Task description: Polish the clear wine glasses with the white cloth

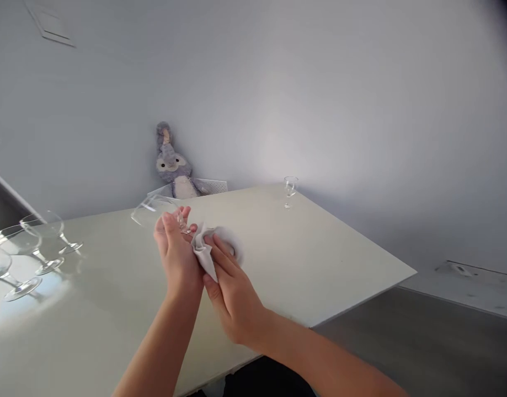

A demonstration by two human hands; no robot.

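My left hand is closed round the stem of a clear wine glass. The glass lies tilted on its side, its bowl pointing left and its foot toward my right hand. A white cloth is bunched around the foot end, with my right hand closed on it and pressing it there. Most of the foot is hidden by cloth and fingers. Both hands are over the white table.
Several stemmed glasses stand along the table's left side. One small stemmed glass stands near the far right corner. A grey plush rabbit leans on the wall behind the table. The table's right edge drops to a dark floor.
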